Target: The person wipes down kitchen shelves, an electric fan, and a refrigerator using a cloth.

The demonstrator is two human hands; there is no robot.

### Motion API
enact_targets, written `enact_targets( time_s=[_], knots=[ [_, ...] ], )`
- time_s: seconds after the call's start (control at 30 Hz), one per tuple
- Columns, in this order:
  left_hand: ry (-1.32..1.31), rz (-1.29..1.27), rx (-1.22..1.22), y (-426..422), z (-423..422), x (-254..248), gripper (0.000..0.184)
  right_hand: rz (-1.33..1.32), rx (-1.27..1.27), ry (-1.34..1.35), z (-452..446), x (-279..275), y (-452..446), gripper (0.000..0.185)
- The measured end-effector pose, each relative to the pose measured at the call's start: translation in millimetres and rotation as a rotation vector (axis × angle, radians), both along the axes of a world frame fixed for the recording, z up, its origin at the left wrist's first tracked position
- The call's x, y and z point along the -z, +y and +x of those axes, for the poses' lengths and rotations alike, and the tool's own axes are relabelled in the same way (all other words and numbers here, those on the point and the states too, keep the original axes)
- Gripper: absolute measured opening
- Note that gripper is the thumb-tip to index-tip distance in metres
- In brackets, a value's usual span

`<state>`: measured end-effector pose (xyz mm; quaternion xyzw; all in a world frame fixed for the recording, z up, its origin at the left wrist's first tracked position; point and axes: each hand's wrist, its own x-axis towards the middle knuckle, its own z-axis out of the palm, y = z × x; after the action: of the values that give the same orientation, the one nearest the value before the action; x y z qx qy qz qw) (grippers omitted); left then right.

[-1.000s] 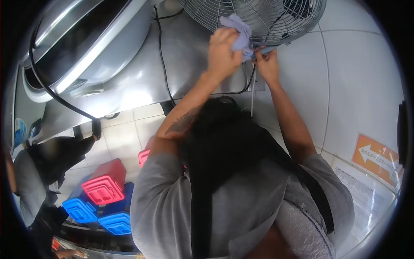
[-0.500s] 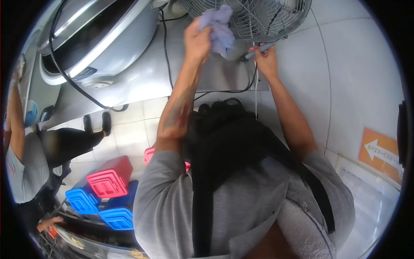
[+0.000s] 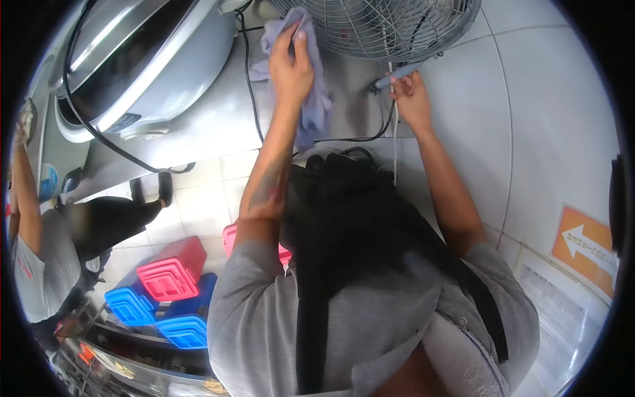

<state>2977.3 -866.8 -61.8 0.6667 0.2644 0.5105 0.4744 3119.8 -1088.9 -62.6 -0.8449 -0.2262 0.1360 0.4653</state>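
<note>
A thin lavender cloth (image 3: 316, 109) hangs spread out from my left hand (image 3: 291, 69), whose fingers press into its upper part. The cloth is over the steel counter (image 3: 218, 109), just left of a fan (image 3: 370, 26) with a grey wire cage. My right hand (image 3: 413, 102) has its fingers closed at a short grey bar (image 3: 400, 75) below the cage. Part of that grip is hidden from this angle. A white cord (image 3: 395, 142) and a black cable run down close to the right hand.
A large rice-cooker-like pot (image 3: 178, 86) with its lid raised stands on the left, a black cord across it. Red (image 3: 173, 268) and blue bins (image 3: 182, 329) sit below. Another person (image 3: 46, 258) is at the far left. A tiled wall (image 3: 549, 99) with an orange arrow sign (image 3: 585, 248) rises on the right.
My left hand has moved left and slightly down, away from the fan cage. The cloth, bunched before, now hangs longer and spread. My right hand stays at the grey bar.
</note>
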Motion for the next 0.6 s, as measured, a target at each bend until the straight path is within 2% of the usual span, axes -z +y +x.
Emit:
enact_targets(
  time_s=[0.03, 0.1, 0.2, 0.3, 0.33, 0.43, 0.47, 0.6],
  knots=[
    [-0.006, -0.010, -0.006, 10.2, 26.6, 19.3, 0.031, -0.010, -0.006, -0.006, -0.4, 2.4, -0.4, 0.024],
    [0.047, 0.196, -0.217, 19.4, 78.5, 58.4, 0.030, 0.045, -0.073, 0.015, 4.2, 5.8, -3.5, 0.026],
    [0.121, 0.190, -0.301, -33.6, 77.9, 44.1, 0.028, 0.064, -0.029, 0.085, -1.3, 4.6, 1.3, 0.028],
    [0.067, 0.162, -0.248, -13.3, 61.9, 46.0, 0.026, 0.049, -0.042, 0.068, 0.6, 4.2, 2.0, 0.030],
    [0.020, 0.230, -0.220, 4.2, 60.0, 45.0, 0.026, 0.037, -0.037, 0.073, -1.2, 2.2, 0.6, 0.030],
    [0.030, 0.153, -0.151, 37.5, 59.2, 49.2, 0.029, 0.023, -0.037, 0.094, 0.5, -3.4, 7.9, 0.031],
    [0.019, 0.269, -0.172, 35.7, 62.5, 49.2, 0.029, 0.020, -0.019, 0.099, 0.8, -2.8, 8.5, 0.031],
    [0.193, 0.283, -0.017, 15.2, 45.8, 37.4, 0.028, 0.044, 0.031, 0.115, -3.1, -1.4, 7.2, 0.033]
  ],
)
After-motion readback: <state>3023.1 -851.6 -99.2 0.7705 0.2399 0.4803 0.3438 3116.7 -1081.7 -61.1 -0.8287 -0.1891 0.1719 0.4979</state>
